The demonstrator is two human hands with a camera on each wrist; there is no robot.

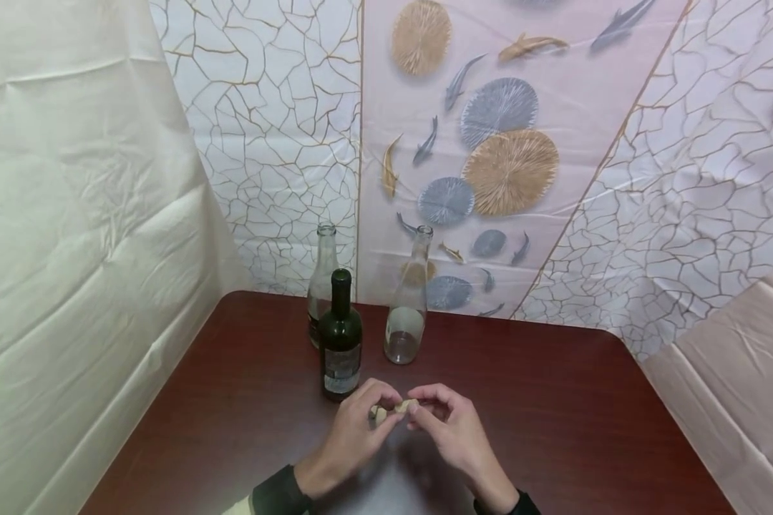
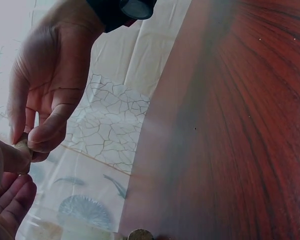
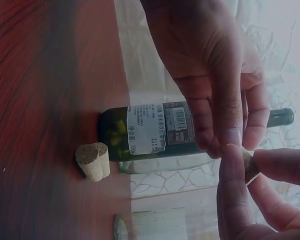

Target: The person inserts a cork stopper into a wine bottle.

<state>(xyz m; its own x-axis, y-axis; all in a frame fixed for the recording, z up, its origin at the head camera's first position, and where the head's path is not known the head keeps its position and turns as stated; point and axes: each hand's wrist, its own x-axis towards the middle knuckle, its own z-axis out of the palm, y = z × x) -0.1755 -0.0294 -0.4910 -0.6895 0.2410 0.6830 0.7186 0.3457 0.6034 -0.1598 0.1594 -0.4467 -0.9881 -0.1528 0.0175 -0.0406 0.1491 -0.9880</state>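
Note:
In front of the bottles, my left hand (image 1: 356,428) and right hand (image 1: 456,429) meet, and both pinch one small tan cork (image 1: 406,405) between thumb and fingers. The right wrist view shows part of this cork (image 3: 250,168), mostly covered by fingertips. Two more corks (image 3: 93,161) stand side by side on the table below; in the head view they are partly hidden behind my left fingers. Just beyond my left hand stands a dark green wine bottle (image 1: 340,336), upright, with no stopper seen in its mouth. Yellowish shapes show through its lower glass.
A clear glass bottle (image 1: 404,322) stands upright behind the hands. Another clear bottle (image 1: 325,261) is partly hidden behind the green one. The dark red-brown table (image 1: 554,408) ends at a patterned cloth backdrop (image 1: 277,129), with pale cloth hanging at both sides.

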